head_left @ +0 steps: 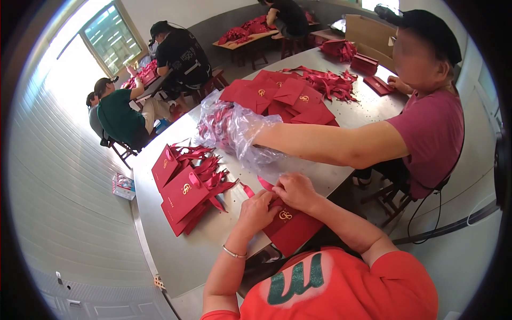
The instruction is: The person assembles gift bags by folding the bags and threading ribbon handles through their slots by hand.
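A flat red paper gift bag with a gold emblem lies at the table's near edge, against my body. At its top edge my left hand is closed, with the fingertips pressed on the bag. Beside it my right hand pinches a pinkish-red ribbon that loops out beyond the fingers. A short ribbon end sticks out past my left hand. Exactly how the ribbon runs between my fingertips is hidden.
To the left lies a stack of red bags with ribbons. A co-worker's arm reaches across into a clear plastic bag of ribbons. More red bags and a ribbon heap lie beyond. Other people sit at further tables.
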The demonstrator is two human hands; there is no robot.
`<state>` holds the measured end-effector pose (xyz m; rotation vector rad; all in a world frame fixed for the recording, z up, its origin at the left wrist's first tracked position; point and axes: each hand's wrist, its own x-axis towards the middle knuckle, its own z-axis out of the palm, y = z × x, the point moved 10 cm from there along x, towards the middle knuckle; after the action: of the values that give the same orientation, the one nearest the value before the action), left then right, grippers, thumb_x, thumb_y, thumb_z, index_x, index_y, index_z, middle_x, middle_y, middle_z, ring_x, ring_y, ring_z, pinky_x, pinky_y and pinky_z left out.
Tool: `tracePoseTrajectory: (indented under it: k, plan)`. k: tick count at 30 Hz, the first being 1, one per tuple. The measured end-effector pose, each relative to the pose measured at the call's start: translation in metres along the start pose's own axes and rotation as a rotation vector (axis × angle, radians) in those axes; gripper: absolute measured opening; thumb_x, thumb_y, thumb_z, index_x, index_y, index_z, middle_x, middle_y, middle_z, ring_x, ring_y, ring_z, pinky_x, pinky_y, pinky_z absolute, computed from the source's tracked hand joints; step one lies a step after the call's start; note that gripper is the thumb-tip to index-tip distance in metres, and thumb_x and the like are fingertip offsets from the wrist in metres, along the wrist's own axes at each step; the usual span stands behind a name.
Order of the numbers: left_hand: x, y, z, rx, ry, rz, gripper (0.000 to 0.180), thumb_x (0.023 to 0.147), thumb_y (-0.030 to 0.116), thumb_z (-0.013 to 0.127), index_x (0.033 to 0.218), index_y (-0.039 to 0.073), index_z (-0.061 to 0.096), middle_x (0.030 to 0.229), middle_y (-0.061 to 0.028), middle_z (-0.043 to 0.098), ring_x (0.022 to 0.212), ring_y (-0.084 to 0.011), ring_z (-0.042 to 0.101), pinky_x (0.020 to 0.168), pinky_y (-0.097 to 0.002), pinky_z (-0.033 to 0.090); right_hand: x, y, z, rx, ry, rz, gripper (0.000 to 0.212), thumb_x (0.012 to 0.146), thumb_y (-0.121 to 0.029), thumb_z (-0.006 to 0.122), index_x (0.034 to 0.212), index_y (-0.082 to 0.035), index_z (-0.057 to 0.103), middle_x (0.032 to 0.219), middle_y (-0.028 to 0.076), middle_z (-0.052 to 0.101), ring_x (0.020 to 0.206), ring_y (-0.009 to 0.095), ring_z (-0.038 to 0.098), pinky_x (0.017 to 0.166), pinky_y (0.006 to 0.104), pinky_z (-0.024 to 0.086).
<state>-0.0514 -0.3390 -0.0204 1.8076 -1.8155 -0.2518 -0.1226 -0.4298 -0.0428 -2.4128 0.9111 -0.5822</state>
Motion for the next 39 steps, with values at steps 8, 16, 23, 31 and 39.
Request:
tracePoseTrajectory:
  k: [8,16,23,31,39]
  plan:
    - [0.0,-0.006,0.001,-0.057,-0.039,-0.104,0.029,0.078,0.022,0.077,0.101,0.006,0.068,0.101,-0.0095,0.069,0.088,-0.0289,0.068,0.076,-0.0374,0.054,-0.08,-0.011,-0.09,0.158,0.308,-0.205,0.019,0.08,-0.014,0.078,0.078,-0.003,0.062,0.077,0.01,0.063,0.064,0.027,0.062,0.057,0.0359,0.05]
    - [-0.001,-0.007,0.001,-0.066,-0.03,-0.083,0.028,0.078,0.022,0.078,0.1,0.006,0.069,0.1,-0.0094,0.069,0.084,-0.0279,0.068,0.075,-0.0371,0.054,-0.184,0.072,0.0,0.814,-0.182,0.68,0.023,0.09,-0.022,0.074,0.079,-0.003,0.066,0.072,0.0,0.065,0.066,0.008,0.06,0.055,0.0241,0.047]
    - [0.001,-0.019,0.001,-0.12,-0.021,-0.105,0.03,0.077,0.023,0.08,0.1,0.006,0.07,0.093,-0.0104,0.07,0.075,-0.0267,0.067,0.069,-0.0369,0.053,-0.161,0.043,0.013,1.022,-0.27,0.625,0.025,0.094,-0.021,0.069,0.107,0.0,0.071,0.091,0.005,0.072,0.074,0.009,0.064,0.065,0.0248,0.051]
    - [0.004,-0.031,-0.029,-0.308,0.162,-0.101,0.022,0.088,0.023,0.074,0.092,0.001,0.072,0.073,-0.0063,0.068,0.058,-0.0114,0.058,0.055,-0.027,0.046,-0.123,0.015,-0.024,1.091,-0.126,0.433,0.018,0.094,-0.011,0.066,0.106,0.001,0.07,0.093,0.004,0.072,0.078,0.009,0.065,0.066,0.0259,0.052]
    - [-0.021,-0.097,-0.079,-0.928,0.594,-0.32,0.04,0.104,0.03,0.052,0.082,0.002,0.068,0.065,0.0004,0.061,0.054,-0.0043,0.047,0.05,-0.0224,0.036,-0.054,-0.12,-0.124,0.237,0.227,-0.528,0.031,0.082,0.0,0.064,0.113,0.002,0.067,0.093,0.015,0.068,0.075,0.029,0.066,0.068,0.0327,0.055]
